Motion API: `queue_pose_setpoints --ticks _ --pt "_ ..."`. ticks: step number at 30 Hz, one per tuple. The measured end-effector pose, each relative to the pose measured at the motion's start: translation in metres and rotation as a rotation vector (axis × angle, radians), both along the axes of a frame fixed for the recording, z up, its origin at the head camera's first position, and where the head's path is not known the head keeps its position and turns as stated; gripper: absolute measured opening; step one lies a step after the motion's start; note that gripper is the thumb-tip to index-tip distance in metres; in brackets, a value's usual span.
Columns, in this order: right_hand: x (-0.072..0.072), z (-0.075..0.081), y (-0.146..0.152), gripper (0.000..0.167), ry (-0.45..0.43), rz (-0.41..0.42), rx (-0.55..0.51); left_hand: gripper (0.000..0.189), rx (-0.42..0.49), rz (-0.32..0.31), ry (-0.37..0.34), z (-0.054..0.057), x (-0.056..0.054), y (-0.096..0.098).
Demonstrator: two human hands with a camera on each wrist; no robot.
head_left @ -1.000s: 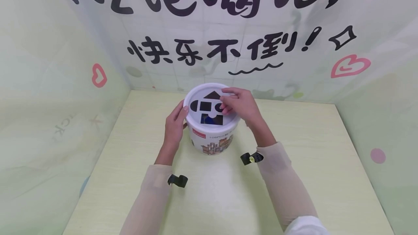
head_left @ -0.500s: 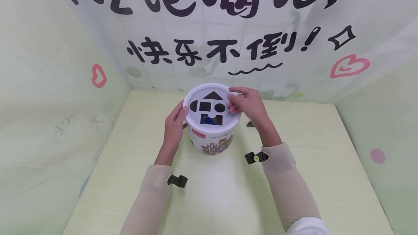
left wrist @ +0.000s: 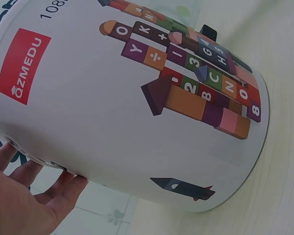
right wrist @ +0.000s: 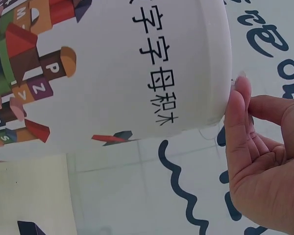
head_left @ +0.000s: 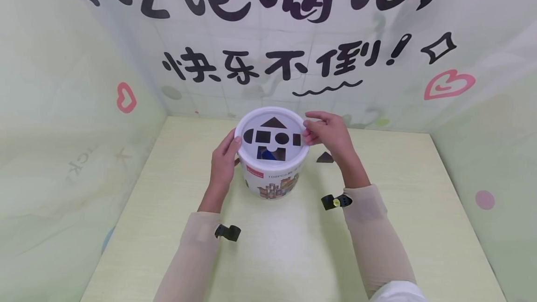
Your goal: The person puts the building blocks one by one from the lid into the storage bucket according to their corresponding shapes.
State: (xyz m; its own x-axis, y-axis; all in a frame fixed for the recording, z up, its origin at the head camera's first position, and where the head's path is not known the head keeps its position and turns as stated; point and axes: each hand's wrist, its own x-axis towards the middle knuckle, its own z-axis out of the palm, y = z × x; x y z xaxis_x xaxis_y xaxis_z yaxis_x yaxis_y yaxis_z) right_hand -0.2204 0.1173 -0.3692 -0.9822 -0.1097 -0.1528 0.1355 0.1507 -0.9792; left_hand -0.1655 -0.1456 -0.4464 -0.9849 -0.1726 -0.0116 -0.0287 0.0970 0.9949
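A white tub (head_left: 272, 178) of toy blocks stands on the table, with printed block pictures on its side. Its lid (head_left: 272, 153) has several shaped holes: a triangle, a half circle, a square, a circle, a narrow rectangle and a notched rectangle. My left hand (head_left: 223, 162) grips the tub's left side, thumb on the rim; in the left wrist view its fingertips (left wrist: 78, 183) touch the wall. My right hand (head_left: 329, 132) is beside the lid's right edge, fingers bent, no block visible in it. A dark triangular block (head_left: 325, 157) lies on the table below that hand.
The pale table (head_left: 268, 246) is enclosed by printed sheets on the left, back and right. The back sheet (head_left: 268, 92) bears large dark lettering and rises close behind the tub. Each wrist wears a small black camera, such as the right one (head_left: 335, 201).
My right hand has moved right, from over the lid's holes to its edge, uncovering the circle and narrow rectangle holes and the triangular block. The left hand and tub stay put.
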Motion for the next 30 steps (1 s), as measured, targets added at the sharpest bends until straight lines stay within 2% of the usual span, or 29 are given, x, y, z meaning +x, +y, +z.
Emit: queue_pose_setpoints --ticks 15,30 --pt "-0.006 -0.021 0.022 0.039 -0.001 -0.024 0.024 0.047 0.004 -0.004 0.005 0.0 0.0 0.0" --pt "-0.011 -0.05 0.032 0.038 -0.083 -0.056 0.073 0.047 0.006 -0.002 0.002 -0.001 -0.001 0.0"
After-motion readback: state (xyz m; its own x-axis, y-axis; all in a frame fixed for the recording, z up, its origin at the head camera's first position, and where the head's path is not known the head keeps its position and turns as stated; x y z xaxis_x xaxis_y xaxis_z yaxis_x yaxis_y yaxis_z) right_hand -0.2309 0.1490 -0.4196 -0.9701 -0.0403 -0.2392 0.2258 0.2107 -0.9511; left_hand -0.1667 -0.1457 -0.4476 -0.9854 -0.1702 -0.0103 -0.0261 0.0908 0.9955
